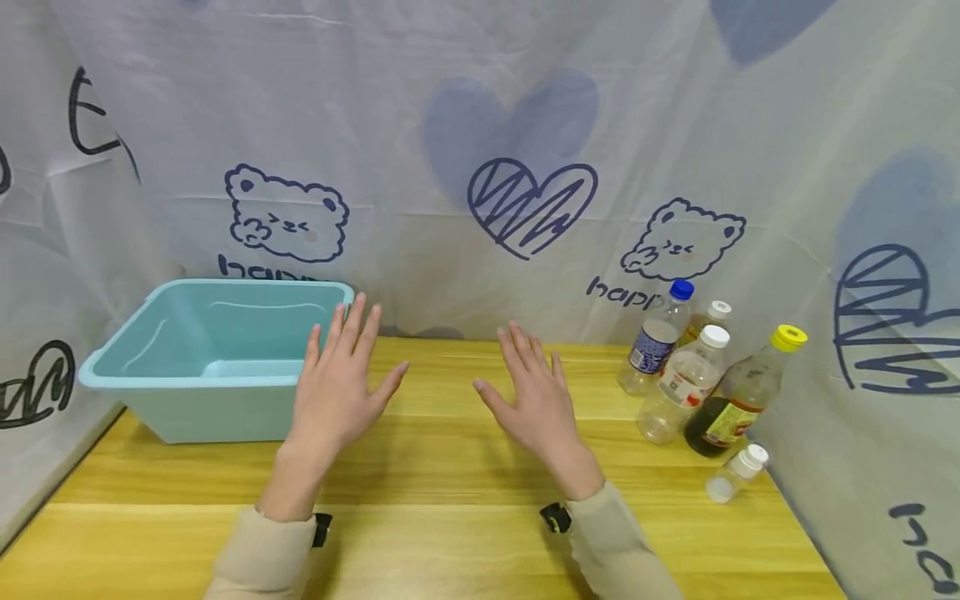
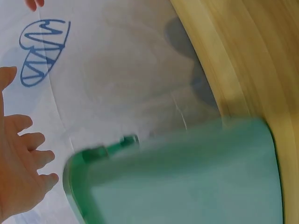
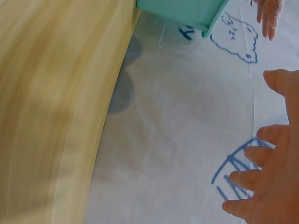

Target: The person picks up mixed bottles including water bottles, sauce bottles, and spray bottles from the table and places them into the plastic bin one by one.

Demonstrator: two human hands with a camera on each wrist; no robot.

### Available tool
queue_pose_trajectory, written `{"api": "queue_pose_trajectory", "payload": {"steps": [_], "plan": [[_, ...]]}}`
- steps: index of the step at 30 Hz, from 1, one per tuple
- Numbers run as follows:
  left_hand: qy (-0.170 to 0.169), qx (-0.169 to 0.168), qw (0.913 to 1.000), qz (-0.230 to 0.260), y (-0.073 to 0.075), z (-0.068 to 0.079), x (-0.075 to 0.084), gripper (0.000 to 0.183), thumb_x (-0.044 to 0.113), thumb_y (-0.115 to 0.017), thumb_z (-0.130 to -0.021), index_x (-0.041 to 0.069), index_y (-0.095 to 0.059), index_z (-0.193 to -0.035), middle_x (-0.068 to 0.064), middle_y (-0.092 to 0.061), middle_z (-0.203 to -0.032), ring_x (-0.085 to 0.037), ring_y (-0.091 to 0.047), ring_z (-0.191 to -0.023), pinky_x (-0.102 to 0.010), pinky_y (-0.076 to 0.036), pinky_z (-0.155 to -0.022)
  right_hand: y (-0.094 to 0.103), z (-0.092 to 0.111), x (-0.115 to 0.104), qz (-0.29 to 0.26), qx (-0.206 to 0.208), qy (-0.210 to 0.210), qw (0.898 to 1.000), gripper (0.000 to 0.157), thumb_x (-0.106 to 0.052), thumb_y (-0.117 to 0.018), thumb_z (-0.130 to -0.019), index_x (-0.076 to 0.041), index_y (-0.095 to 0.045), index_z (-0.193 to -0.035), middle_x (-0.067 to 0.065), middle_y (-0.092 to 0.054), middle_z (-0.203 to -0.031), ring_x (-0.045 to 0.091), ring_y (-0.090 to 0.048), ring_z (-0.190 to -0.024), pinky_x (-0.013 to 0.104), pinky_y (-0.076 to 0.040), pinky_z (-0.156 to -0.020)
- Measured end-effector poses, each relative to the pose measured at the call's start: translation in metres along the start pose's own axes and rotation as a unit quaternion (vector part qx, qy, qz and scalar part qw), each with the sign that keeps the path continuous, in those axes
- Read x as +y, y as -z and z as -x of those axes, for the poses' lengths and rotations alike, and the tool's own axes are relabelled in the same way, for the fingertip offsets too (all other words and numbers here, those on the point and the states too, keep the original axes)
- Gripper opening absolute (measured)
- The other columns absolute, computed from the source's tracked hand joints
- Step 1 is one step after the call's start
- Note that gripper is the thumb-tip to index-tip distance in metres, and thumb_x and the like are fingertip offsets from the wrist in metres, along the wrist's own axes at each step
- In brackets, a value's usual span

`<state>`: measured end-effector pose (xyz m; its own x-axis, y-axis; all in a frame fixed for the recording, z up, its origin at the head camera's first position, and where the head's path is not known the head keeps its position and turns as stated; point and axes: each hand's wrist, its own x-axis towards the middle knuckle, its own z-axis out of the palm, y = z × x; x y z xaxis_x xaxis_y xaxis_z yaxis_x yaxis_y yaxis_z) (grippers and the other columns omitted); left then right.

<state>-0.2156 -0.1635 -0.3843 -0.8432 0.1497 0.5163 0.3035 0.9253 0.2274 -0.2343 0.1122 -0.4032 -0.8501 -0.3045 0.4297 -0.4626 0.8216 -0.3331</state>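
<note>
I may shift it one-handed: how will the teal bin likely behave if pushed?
The teal bin is probably light for its size: no contents show inside. It sits flat, so should slide rather than roll. Its lipped rim suggests some stiffness.

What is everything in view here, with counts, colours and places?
Wooden table: 1, yellow-brown, foreground
Printed sheet-like backdrop: 1, pale grey, blue hearts, behind table
Rectangular plastic tub: 1, light teal, table's left
Blue-capped plastic bottle: 1, clear, back right
White-capped, red-and-white-labelled bottle: 1, clear, nearer than the blue-capped one
White-capped bottle: 1, amber, behind these, partly hidden
Yellow-capped bottle: 1, dark contents, further right
Small white-capped bottle: 1, clear, nearest right
Beige sleeves: 2, forearms
Black wrist devices: 2, by cuffs
Left grip: 1, bare, by tub
Right grip: 1, bare, between tub and bottles
</note>
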Motion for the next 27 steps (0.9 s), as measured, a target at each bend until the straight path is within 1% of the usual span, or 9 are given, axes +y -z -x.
{"api": "queue_pose_trajectory", "payload": {"steps": [5,9,12,16,18,22,27], "plan": [[0.002,0.007,1.0,-0.006,0.012,0.008,-0.02,0.085,0.052,-0.056,-0.104,0.013,-0.017,-0.168,-0.012,-0.012,-0.174,-0.039,-0.012,-0.159,-0.058,-0.002,-0.13,-0.005,-0.005,-0.014,-0.006,-0.003,0.019,1.0,0.078,-0.053,-0.055,-0.104,-0.013,-0.029,-0.165,0.009,-0.023,-0.172,0.038,-0.023,-0.157,0.067,-0.013,-0.126],[0.002,0.001,0.9999,-0.017,0.022,0.012,-0.037,0.085,0.052,-0.055,-0.104,0.014,-0.015,-0.168,-0.01,-0.01,-0.175,-0.039,-0.012,-0.159,-0.058,-0.001,-0.13,-0.011,-0.011,-0.027,-0.015,0.0,0.033,0.999,0.077,-0.053,-0.054,-0.104,-0.014,-0.029,-0.165,0.007,-0.024,-0.172,0.036,-0.024,-0.157,0.066,-0.013,-0.127],[0.0,-0.006,0.9997,-0.024,0.029,0.015,-0.05,0.085,0.052,-0.056,-0.104,0.012,-0.016,-0.168,-0.01,-0.009,-0.175,-0.039,-0.012,-0.159,-0.059,0.0,-0.13,-0.016,-0.017,-0.037,-0.02,-0.005,0.043,0.999,0.076,-0.054,-0.053,-0.104,-0.015,-0.029,-0.166,0.006,-0.023,-0.172,0.035,-0.022,-0.158,0.066,-0.014,-0.127],[-0.004,-0.029,0.9988,-0.039,0.036,0.018,-0.067,0.088,0.057,-0.055,-0.102,0.012,-0.015,-0.168,-0.009,-0.007,-0.175,-0.039,-0.01,-0.16,-0.06,-0.001,-0.129,-0.022,-0.024,-0.05,-0.026,-0.018,0.052,0.998,0.076,-0.055,-0.051,-0.104,-0.016,-0.029,-0.166,0.003,-0.021,-0.173,0.033,-0.022,-0.158,0.065,-0.015,-0.127],[-0.005,-0.043,0.9979,-0.049,0.04,0.02,-0.076,0.091,0.06,-0.054,-0.102,0.014,-0.013,-0.168,-0.009,-0.005,-0.176,-0.038,-0.008,-0.16,-0.06,0.0,-0.129,-0.024,-0.028,-0.057,-0.022,-0.024,0.058,0.998,0.076,-0.056,-0.05,-0.105,-0.017,-0.028,-0.166,0.003,-0.021,-0.173,0.033,-0.022,-0.158,0.063,-0.015,-0.127],[-0.007,-0.064,0.9958,-0.065,0.047,0.026,-0.093,0.093,0.063,-0.053,-0.101,0.016,-0.009,-0.169,-0.009,-0.003,-0.176,-0.037,-0.003,-0.16,-0.059,0.005,-0.129,-0.029,-0.037,-0.069,-0.007,-0.038,0.069,0.997,0.076,-0.058,-0.048,-0.105,-0.018,-0.027,-0.166,0.001,-0.019,-0.173,0.032,-0.024,-0.158,0.06,-0.015,-0.129],[-0.009,-0.085,0.9932,-0.079,0.056,0.033,-0.112,0.094,0.063,-0.051,-0.102,0.015,-0.006,-0.169,-0.01,0.0,-0.176,-0.037,0.002,-0.16,-0.059,0.01,-0.128,-0.033,-0.046,-0.082,0.015,-0.056,0.074,0.996,0.076,-0.06,-0.046,-0.105,-0.02,-0.025,-0.167,-0.001,-0.017,-0.174,0.03,-0.023,-0.158,0.057,-0.016,-0.129]]}}
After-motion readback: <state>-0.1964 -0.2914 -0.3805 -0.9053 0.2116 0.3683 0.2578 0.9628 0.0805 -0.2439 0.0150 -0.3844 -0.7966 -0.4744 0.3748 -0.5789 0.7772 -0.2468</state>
